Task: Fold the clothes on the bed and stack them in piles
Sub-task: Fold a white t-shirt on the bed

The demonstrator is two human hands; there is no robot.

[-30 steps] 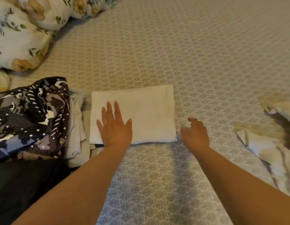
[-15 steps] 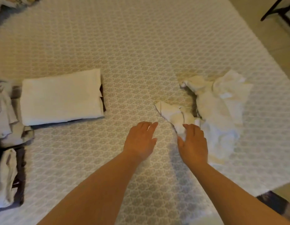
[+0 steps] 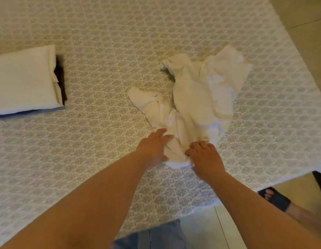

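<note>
Crumpling soft white garment (image 3: 197, 97) underhand.

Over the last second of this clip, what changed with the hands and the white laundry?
The left hand left the folded white piece on the stack and crossed right to the crumpled white garment. The right hand also reached it, and both now hold its near edge. The folded piece stayed flat on its stack; the crumpled garment is not yet spread on the bed.
</note>
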